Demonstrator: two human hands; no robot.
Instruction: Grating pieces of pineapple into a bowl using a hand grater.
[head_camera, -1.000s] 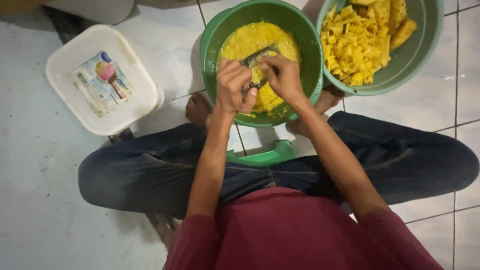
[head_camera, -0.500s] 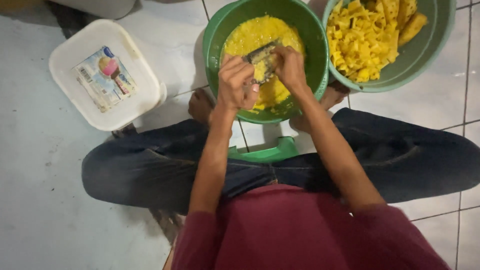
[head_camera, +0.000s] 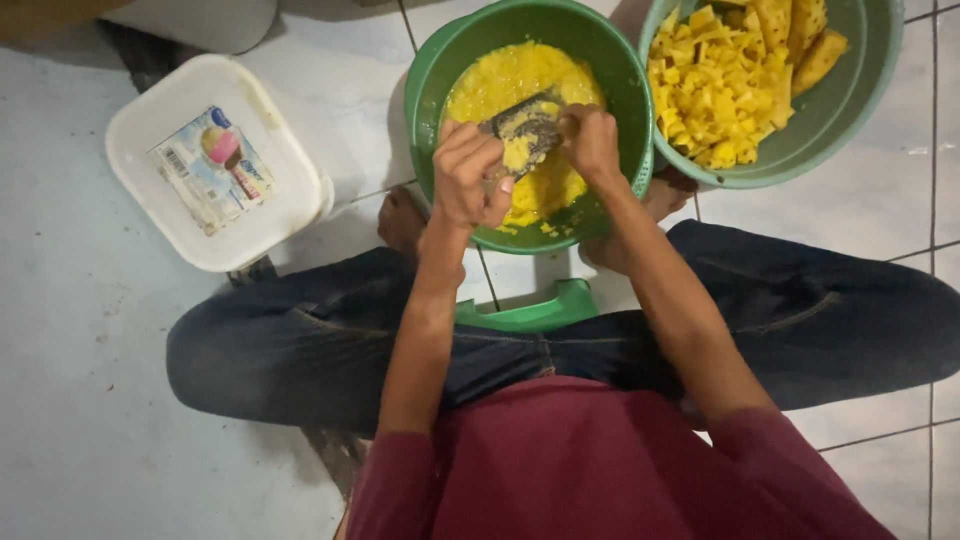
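Upper centre: left hand clenched, apparently on a yellow fruit piece, at the metal grater; right hand grips the grater over the green bowl of pulp. Risk: a shrinking piece slips, knuckles scrape.

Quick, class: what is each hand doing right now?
Left hand: closed, contents hidden, at the grater.
Right hand: closed on the grater over the green bowl.

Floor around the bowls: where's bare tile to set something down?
Bare tile lies left of the white lidded tub and right of the pale green bowl, above the right knee. Between the knees it is crowded: green bowl, both hands, feet.
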